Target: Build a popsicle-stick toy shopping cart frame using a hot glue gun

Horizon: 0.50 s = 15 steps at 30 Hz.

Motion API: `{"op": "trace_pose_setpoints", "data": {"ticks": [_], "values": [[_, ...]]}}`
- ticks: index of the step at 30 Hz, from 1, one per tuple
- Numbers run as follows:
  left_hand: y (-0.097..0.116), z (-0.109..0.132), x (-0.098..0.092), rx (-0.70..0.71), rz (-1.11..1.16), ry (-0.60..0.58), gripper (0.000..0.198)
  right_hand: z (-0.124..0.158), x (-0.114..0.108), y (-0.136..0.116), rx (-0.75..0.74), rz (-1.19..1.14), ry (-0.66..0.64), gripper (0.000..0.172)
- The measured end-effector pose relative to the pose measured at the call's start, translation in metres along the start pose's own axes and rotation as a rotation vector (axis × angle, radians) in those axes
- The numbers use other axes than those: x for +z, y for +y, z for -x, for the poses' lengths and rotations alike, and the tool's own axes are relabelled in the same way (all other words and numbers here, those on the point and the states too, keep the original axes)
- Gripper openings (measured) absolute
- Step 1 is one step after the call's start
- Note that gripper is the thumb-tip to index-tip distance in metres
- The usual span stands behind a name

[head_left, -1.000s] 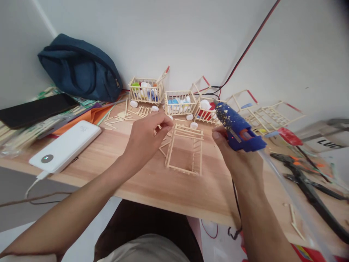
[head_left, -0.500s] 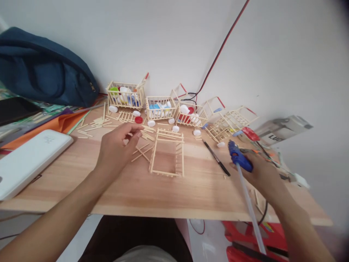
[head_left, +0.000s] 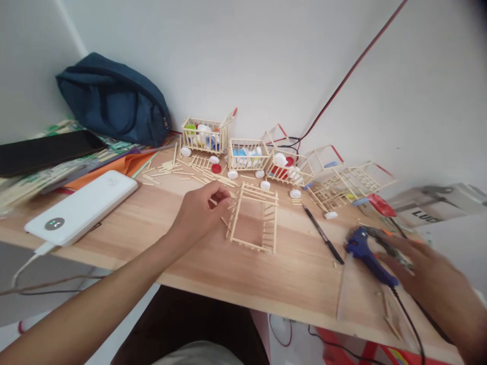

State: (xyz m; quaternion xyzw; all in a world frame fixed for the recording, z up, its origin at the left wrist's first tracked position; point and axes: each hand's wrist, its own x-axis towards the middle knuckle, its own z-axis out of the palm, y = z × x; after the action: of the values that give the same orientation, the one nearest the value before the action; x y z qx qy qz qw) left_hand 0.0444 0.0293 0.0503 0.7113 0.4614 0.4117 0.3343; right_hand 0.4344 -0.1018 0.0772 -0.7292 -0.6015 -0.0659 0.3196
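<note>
My left hand (head_left: 203, 210) is closed in a pinch just left of a basket-like frame of small wooden sticks (head_left: 251, 245). What its fingertips hold, if anything, is too small to make out, and I cannot tell whether they touch the frame. On the right, a blue glue gun (head_left: 367, 258) lies on the table with its black cord trailing toward me. My right hand (head_left: 426, 268), slightly blurred, is beside it with fingers stretched over a pair of pliers (head_left: 395, 251). A black pen (head_left: 323, 234) lies between the frame and the glue gun.
Several stick-built carts (head_left: 247, 157) with white cap wheels stand along the wall. Loose sticks (head_left: 167, 170) lie behind my left hand. A white power bank (head_left: 81, 208), a phone (head_left: 49, 152) and a blue bag (head_left: 117, 101) occupy the left side.
My right hand has let go of the glue gun, which now lies on the table, and has moved right to the pliers. My left hand is nearer the stick frame. The view has turned left.
</note>
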Motion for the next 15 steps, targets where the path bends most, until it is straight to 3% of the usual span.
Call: {"op": "trace_pose_setpoints", "data": {"ticks": [2,3,7,11,15], "values": [[0.002,0.003,0.002,-0.027,0.05,-0.04,0.003,0.001,0.002,-0.047,-0.107,0.206,0.013,0.04],[0.003,0.004,0.003,-0.036,0.068,-0.062,0.003,0.0,0.008,-0.074,-0.178,0.218,0.083,0.036],[0.006,0.007,0.006,-0.064,0.094,-0.105,0.004,-0.009,0.058,-0.158,-0.535,0.024,0.103,0.016],[0.005,0.008,0.008,-0.075,0.104,-0.122,0.005,-0.021,0.104,-0.184,-0.606,-0.048,0.012,0.013],[0.002,0.007,0.009,-0.076,0.125,-0.138,0.003,-0.026,0.118,-0.181,-0.599,-0.008,0.019,0.013]]}}
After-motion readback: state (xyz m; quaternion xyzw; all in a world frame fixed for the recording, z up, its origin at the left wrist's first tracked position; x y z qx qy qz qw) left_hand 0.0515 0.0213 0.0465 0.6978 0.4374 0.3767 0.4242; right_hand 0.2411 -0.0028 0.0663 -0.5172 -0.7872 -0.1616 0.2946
